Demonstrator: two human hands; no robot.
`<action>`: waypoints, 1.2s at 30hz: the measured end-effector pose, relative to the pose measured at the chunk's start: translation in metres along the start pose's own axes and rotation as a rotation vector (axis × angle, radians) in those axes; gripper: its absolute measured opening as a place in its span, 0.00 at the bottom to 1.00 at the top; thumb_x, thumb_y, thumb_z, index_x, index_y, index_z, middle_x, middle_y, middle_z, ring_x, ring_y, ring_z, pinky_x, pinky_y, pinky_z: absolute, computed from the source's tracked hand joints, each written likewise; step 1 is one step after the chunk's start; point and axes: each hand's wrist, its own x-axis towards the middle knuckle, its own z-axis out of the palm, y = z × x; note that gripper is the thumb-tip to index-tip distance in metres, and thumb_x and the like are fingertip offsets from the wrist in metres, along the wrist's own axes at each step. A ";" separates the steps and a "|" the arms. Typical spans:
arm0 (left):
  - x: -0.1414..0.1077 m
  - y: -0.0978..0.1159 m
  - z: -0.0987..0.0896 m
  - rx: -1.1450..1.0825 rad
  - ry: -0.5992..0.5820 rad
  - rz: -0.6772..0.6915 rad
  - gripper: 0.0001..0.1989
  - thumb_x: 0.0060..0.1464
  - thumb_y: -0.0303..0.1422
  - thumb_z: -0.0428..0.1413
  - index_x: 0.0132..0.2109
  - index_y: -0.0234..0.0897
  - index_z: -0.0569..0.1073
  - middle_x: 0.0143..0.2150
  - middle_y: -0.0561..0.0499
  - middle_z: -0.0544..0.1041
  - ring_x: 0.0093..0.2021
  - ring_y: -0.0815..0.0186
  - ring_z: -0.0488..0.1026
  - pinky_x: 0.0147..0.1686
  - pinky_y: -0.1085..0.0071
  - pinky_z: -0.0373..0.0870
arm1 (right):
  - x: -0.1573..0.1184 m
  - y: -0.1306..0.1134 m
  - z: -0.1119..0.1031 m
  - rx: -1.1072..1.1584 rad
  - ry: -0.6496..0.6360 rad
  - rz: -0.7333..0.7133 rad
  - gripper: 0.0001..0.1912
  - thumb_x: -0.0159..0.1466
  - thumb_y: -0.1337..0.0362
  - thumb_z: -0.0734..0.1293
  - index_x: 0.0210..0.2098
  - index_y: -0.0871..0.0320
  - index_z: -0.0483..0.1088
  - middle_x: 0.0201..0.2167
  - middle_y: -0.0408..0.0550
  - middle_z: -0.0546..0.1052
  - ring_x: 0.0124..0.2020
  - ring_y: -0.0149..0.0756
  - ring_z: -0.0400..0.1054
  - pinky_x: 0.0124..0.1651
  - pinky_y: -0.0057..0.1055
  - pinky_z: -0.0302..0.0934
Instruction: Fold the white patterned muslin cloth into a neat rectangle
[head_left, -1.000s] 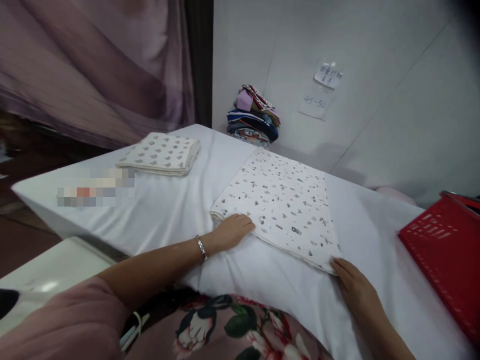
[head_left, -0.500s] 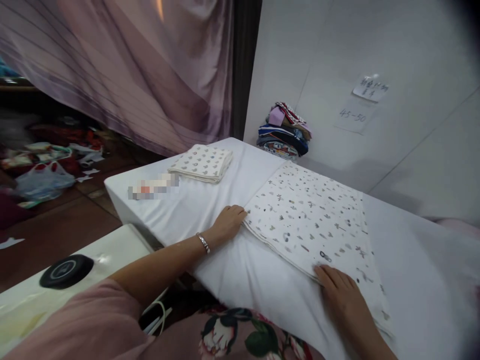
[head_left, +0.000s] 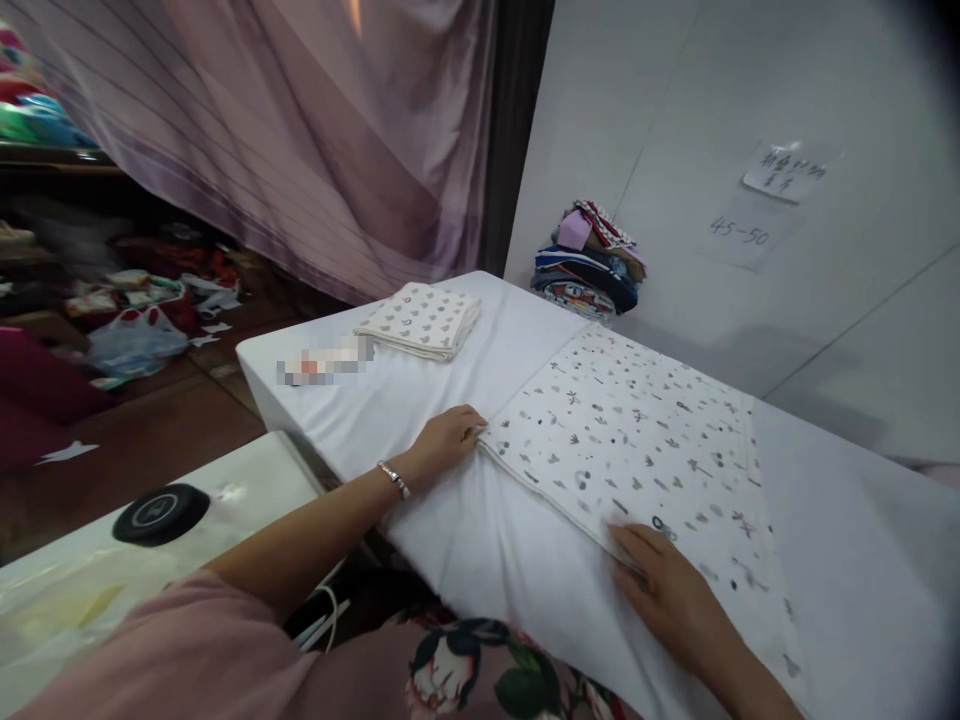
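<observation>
A white cloth with small grey and brown prints [head_left: 637, 430] lies spread in folded layers on the white-covered table [head_left: 420, 390]. At its left corner, my left hand [head_left: 450, 437] pinches the edge, with a bracelet on the wrist. My right hand [head_left: 667, 590] is farther along the near edge, its fingers on top and the border between its digits; its fingertips are slightly blurred. A folded cloth with a grey leaf-like print [head_left: 421, 318] rests on the far left of the table. Beside it is a small pixelated item [head_left: 326, 362].
A stack of folded fabrics [head_left: 589, 262] stands behind the table by the wall, where paper notes [head_left: 787, 172] hang. A pink curtain [head_left: 337, 130] hangs at the back. At the lower left, a black round object [head_left: 161, 514] sits on a pale surface. Bags [head_left: 139, 340] lie on the floor.
My right hand has shifted slightly left along the cloth's near edge, its digits now around the border. My left hand stays at the corner. The view has turned a little left.
</observation>
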 end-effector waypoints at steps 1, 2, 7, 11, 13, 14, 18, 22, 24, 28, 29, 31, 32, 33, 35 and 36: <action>-0.002 0.003 -0.001 -0.042 0.004 0.003 0.16 0.49 0.21 0.48 0.43 0.39 0.72 0.44 0.52 0.72 0.43 0.68 0.69 0.43 0.71 0.67 | 0.008 -0.005 -0.003 0.048 -0.014 0.007 0.18 0.61 0.63 0.59 0.50 0.54 0.67 0.47 0.51 0.72 0.46 0.41 0.67 0.45 0.36 0.66; -0.004 0.006 -0.001 -0.070 0.006 0.020 0.17 0.48 0.21 0.48 0.44 0.39 0.72 0.45 0.52 0.72 0.44 0.68 0.69 0.44 0.72 0.67 | 0.018 -0.010 -0.005 0.093 -0.019 0.007 0.17 0.62 0.63 0.58 0.49 0.54 0.68 0.47 0.50 0.72 0.47 0.41 0.67 0.46 0.36 0.65; -0.003 0.017 0.003 -0.028 -0.001 0.196 0.12 0.51 0.27 0.54 0.44 0.39 0.73 0.46 0.49 0.71 0.47 0.65 0.67 0.49 0.66 0.63 | 0.079 -0.039 0.002 0.220 -0.026 -0.058 0.13 0.65 0.66 0.56 0.41 0.54 0.71 0.40 0.48 0.74 0.41 0.37 0.68 0.42 0.33 0.63; 0.002 0.014 0.013 0.030 -0.034 0.211 0.08 0.53 0.30 0.54 0.42 0.41 0.75 0.44 0.50 0.72 0.46 0.64 0.67 0.47 0.65 0.62 | 0.112 -0.058 0.014 0.147 -0.085 -0.055 0.09 0.64 0.65 0.59 0.36 0.55 0.71 0.34 0.47 0.72 0.39 0.37 0.66 0.38 0.30 0.61; 0.003 0.012 0.017 0.011 -0.034 0.208 0.08 0.56 0.31 0.53 0.41 0.40 0.75 0.42 0.50 0.73 0.45 0.65 0.67 0.45 0.66 0.62 | 0.117 -0.062 0.020 0.113 -0.084 -0.032 0.07 0.63 0.65 0.61 0.36 0.56 0.71 0.34 0.47 0.71 0.39 0.37 0.65 0.37 0.29 0.60; 0.003 0.011 0.018 -0.005 -0.026 0.211 0.08 0.57 0.31 0.52 0.41 0.40 0.75 0.41 0.50 0.73 0.44 0.65 0.67 0.45 0.67 0.62 | 0.117 -0.062 0.023 0.112 -0.072 -0.024 0.08 0.63 0.65 0.61 0.37 0.55 0.72 0.34 0.47 0.71 0.39 0.37 0.65 0.37 0.29 0.60; 0.004 0.011 0.018 -0.048 -0.002 0.225 0.09 0.59 0.33 0.50 0.39 0.38 0.75 0.39 0.50 0.73 0.42 0.66 0.67 0.44 0.68 0.63 | 0.112 -0.060 0.033 0.200 0.014 -0.018 0.11 0.66 0.65 0.57 0.37 0.54 0.71 0.33 0.46 0.71 0.37 0.35 0.64 0.36 0.28 0.60; 0.002 0.015 0.013 -0.052 0.021 0.233 0.10 0.60 0.31 0.47 0.36 0.36 0.72 0.38 0.49 0.73 0.42 0.66 0.66 0.44 0.68 0.64 | 0.108 -0.059 0.038 0.219 0.113 -0.041 0.13 0.66 0.65 0.55 0.37 0.55 0.71 0.33 0.47 0.71 0.36 0.35 0.64 0.37 0.29 0.60; -0.001 0.017 0.010 -0.058 0.033 0.236 0.10 0.61 0.30 0.46 0.36 0.35 0.71 0.37 0.49 0.73 0.41 0.66 0.66 0.44 0.67 0.64 | 0.107 -0.061 0.038 0.170 0.119 -0.087 0.13 0.66 0.66 0.55 0.38 0.56 0.71 0.33 0.48 0.71 0.36 0.36 0.63 0.37 0.29 0.59; -0.007 0.019 0.007 -0.055 0.000 0.261 0.10 0.60 0.29 0.45 0.36 0.35 0.70 0.38 0.48 0.72 0.42 0.65 0.66 0.44 0.67 0.64 | 0.107 -0.062 0.039 0.073 0.088 -0.141 0.14 0.66 0.67 0.55 0.37 0.56 0.72 0.32 0.48 0.70 0.34 0.37 0.62 0.35 0.30 0.57; -0.007 0.019 0.006 -0.053 -0.001 0.262 0.10 0.60 0.29 0.45 0.36 0.35 0.70 0.38 0.48 0.72 0.42 0.65 0.65 0.44 0.67 0.64 | 0.106 -0.062 0.039 0.058 0.087 -0.149 0.14 0.66 0.67 0.55 0.37 0.56 0.72 0.32 0.48 0.71 0.34 0.37 0.62 0.35 0.30 0.56; -0.009 0.019 0.006 -0.051 0.008 0.257 0.10 0.61 0.29 0.45 0.36 0.35 0.70 0.39 0.48 0.71 0.43 0.65 0.65 0.45 0.67 0.64 | 0.106 -0.062 0.039 0.037 0.087 -0.166 0.14 0.66 0.68 0.55 0.37 0.56 0.72 0.32 0.48 0.71 0.35 0.37 0.62 0.35 0.30 0.56; -0.009 0.019 0.007 -0.051 0.013 0.256 0.10 0.61 0.29 0.44 0.36 0.35 0.70 0.39 0.48 0.71 0.43 0.65 0.65 0.45 0.67 0.64 | 0.106 -0.062 0.040 0.031 0.089 -0.175 0.14 0.66 0.68 0.55 0.36 0.56 0.72 0.32 0.48 0.71 0.35 0.37 0.62 0.36 0.30 0.56; -0.009 0.019 0.007 -0.053 0.015 0.257 0.11 0.61 0.29 0.44 0.36 0.35 0.70 0.39 0.48 0.71 0.43 0.65 0.65 0.45 0.67 0.64 | 0.106 -0.063 0.040 0.027 0.089 -0.180 0.14 0.66 0.68 0.55 0.36 0.56 0.72 0.32 0.48 0.71 0.35 0.37 0.62 0.35 0.30 0.56; -0.010 0.018 0.007 -0.061 0.003 0.262 0.10 0.61 0.29 0.45 0.37 0.35 0.70 0.40 0.48 0.71 0.44 0.65 0.65 0.45 0.67 0.64 | 0.106 -0.063 0.041 0.025 0.082 -0.185 0.14 0.66 0.68 0.55 0.36 0.56 0.72 0.32 0.48 0.71 0.35 0.37 0.62 0.36 0.30 0.56; -0.011 0.018 0.006 -0.067 -0.009 0.265 0.09 0.60 0.29 0.46 0.38 0.35 0.70 0.40 0.48 0.71 0.44 0.66 0.65 0.46 0.67 0.64 | 0.106 -0.063 0.041 0.027 0.078 -0.185 0.13 0.66 0.67 0.55 0.36 0.56 0.72 0.32 0.48 0.71 0.35 0.37 0.62 0.36 0.31 0.56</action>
